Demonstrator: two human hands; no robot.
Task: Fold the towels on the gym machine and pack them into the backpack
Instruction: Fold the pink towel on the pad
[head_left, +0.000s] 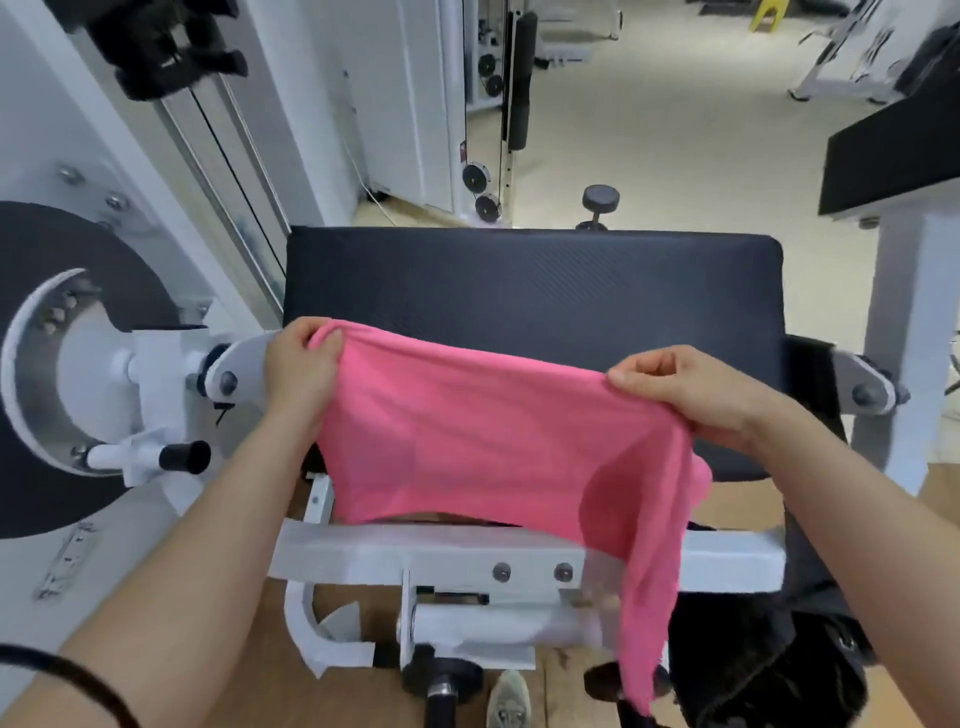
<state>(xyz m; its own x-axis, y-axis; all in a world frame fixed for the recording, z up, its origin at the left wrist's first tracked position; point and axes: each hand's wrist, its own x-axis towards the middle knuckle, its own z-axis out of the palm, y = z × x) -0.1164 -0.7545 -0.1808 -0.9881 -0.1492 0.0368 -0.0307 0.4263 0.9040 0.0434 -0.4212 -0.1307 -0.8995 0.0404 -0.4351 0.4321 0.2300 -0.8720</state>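
Machine (363, 553): white frame. Its crossbar ran just below the near edge of the pad (530, 280), and a large round disc stood left of the pad.

Pad: dark, wide and flat, with its far half bare.

Towel (467, 431): pink, a single piece, held up in the air in front of the pad's near edge and not lying flat on the pad. Its top edge was stretched across the pad's width and sagged slightly in the middle. The right part hung in a long fold past the crossbar, below the pad's near-right corner.

Backpack (769, 670): black, on the floor below the pad's near-right corner, just beside the towel's hanging end. I could not tell whether it was open.

Left hand (304, 364): at the pad's near-left corner, fingers curled around the towel's top corner.

Right hand (691, 389): over the pad's near-right part, pinching the towel's top edge, with cloth bunched under the palm.

Shoe (511, 699): on the floor, below the middle of the pad.
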